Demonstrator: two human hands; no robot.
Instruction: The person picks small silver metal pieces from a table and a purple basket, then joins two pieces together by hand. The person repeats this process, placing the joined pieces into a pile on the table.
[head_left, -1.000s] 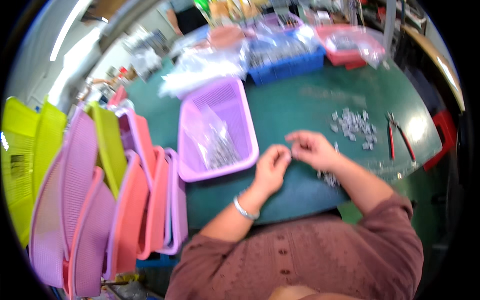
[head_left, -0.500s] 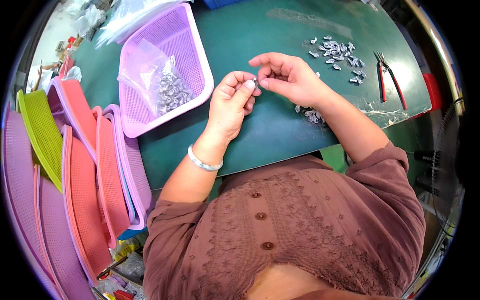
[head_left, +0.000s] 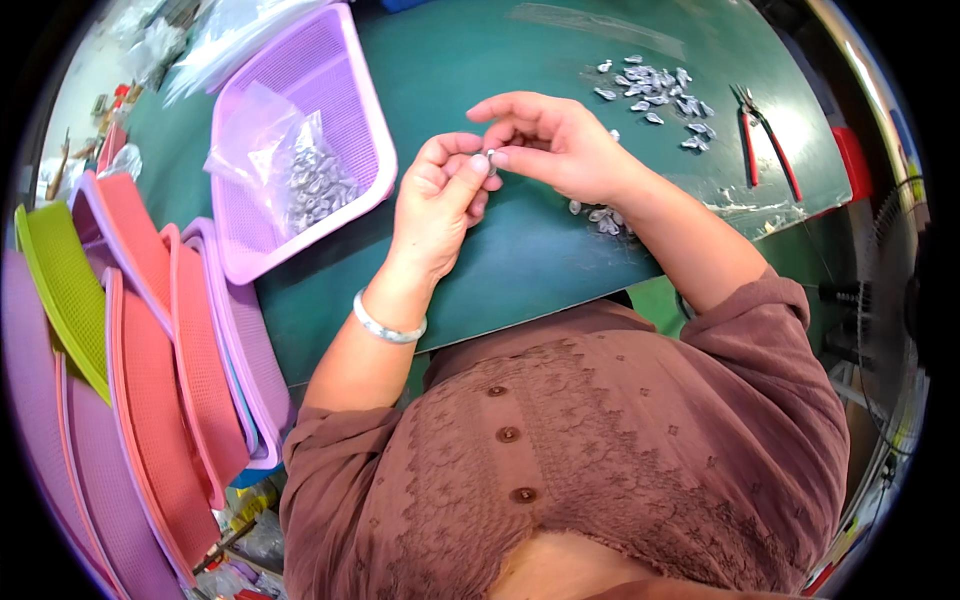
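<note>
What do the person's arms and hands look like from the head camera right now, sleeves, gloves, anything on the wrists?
Both hands are bare, no gloves. The left hand has a thin silvery bangle on its wrist. The right hand shows nothing on its wrist. Both arms wear brownish-mauve sleeves pushed up toward the elbows.

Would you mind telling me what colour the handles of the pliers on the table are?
Red, on the pliers; clearest in the head view.

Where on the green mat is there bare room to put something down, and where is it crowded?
Bare green mat lies between the purple basket and the two hands, and along the near edge under the left hand. Another free strip runs above the right hand. It is crowded right of that hand: small metal parts, more parts by the wrist, red-handled pliers.
</note>
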